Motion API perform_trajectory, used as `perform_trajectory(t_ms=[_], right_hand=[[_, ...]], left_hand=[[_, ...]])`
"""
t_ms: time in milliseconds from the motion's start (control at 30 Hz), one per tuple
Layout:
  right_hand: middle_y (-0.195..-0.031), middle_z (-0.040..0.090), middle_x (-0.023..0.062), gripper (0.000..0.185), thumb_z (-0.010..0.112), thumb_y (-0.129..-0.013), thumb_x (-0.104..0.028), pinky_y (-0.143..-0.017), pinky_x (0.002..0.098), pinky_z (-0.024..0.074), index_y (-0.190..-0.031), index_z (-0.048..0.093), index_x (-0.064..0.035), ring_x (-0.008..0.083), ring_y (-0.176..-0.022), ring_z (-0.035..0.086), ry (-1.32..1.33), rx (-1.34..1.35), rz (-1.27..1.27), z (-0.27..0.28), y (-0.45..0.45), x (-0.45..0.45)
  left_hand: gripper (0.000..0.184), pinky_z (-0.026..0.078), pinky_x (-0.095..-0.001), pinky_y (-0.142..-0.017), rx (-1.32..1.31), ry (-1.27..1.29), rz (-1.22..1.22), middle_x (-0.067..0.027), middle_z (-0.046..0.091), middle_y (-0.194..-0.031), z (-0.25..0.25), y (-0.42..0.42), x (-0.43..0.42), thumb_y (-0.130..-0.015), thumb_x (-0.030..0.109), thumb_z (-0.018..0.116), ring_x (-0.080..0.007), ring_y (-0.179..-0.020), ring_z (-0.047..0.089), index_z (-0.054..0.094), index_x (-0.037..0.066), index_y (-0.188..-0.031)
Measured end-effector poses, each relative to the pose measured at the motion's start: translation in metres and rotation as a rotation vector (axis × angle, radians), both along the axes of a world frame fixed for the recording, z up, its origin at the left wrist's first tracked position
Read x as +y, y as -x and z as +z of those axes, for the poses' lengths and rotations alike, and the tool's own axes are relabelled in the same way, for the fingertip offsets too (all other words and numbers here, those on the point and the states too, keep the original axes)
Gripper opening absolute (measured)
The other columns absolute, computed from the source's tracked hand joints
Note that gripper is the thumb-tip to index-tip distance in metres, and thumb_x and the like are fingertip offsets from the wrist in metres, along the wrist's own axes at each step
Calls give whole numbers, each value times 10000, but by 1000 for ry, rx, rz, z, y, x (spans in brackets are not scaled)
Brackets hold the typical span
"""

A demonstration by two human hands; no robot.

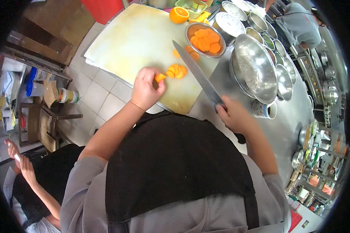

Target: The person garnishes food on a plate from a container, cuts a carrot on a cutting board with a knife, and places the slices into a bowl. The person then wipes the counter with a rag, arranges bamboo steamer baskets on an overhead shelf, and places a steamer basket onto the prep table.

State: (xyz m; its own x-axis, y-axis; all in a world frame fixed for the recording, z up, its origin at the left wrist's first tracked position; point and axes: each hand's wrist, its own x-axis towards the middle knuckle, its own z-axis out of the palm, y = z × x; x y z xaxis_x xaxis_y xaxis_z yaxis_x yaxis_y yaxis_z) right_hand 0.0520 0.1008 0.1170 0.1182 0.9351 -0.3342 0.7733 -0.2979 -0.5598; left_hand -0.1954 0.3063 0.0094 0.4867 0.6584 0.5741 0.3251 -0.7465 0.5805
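A steel bowl (209, 55) filled with sliced carrot (203, 39) is set at the far right corner of the cutting board (124, 35); whether it is carried by the board or by the steel tabletop (286, 128) cannot be told. A fanned pile of carrot slices (177, 71) is laid nearer the board's near edge, and loose slices (189, 49), partly covered by the blade, are scattered towards the bowl. A short carrot piece (160, 77) is pinched between the thumb and fingers of the left hand (146, 89), just beside the pile. The handle of a knife (200, 75) is gripped in the closed fingers of the right hand (235, 116), which is blurred; the blade is slanted across the board's right edge.

A halved orange (179, 15) is placed at the board's far edge, and behind it a pale green container (192, 9) is cut off by the top of the view. On the tabletop, right of the board, a large colander (256, 64) is tilted over another vessel, whose inside is hidden by it. A patterned mug (259, 110) is seen just below. Beyond, steel containers (284, 82) are crowded together, their contents hard to make out
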Motion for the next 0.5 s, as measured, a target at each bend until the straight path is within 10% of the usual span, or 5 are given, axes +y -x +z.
perform_trajectory(t_ms=[200, 300, 500], right_hand=[[-651, 545, 41, 280, 452, -1085, -310, -490, 298, 448, -1003, 514, -49, 122, -496, 534, 372, 599, -359, -6, -20, -59], [-622, 545, 39, 281, 422, -1094, -295, -495, 302, 445, -1009, 510, -42, 144, -482, 541, 354, 641, -293, -22, -23, -68], [-649, 559, 31, 307, 446, -1086, -354, -479, 291, 432, -1036, 518, -60, 136, -491, 555, 372, 594, -194, -37, -18, -53]], left_hand=[[265, 551, -422, -780, 37, 145, 86, -174, 619, -1038, 7, 3, 24, -773, 82, 755, -360, -872, 640, 619, 32, -996], [324, 556, -423, -807, 56, -161, 86, -179, 605, -1109, 25, -1, 10, -788, 99, 760, -355, -912, 644, 632, 41, -1079], [515, 564, -437, -865, 337, 141, -61, -190, 618, -1173, 36, -34, -16, -829, 284, 796, -375, -1022, 652, 626, 64, -1263]])
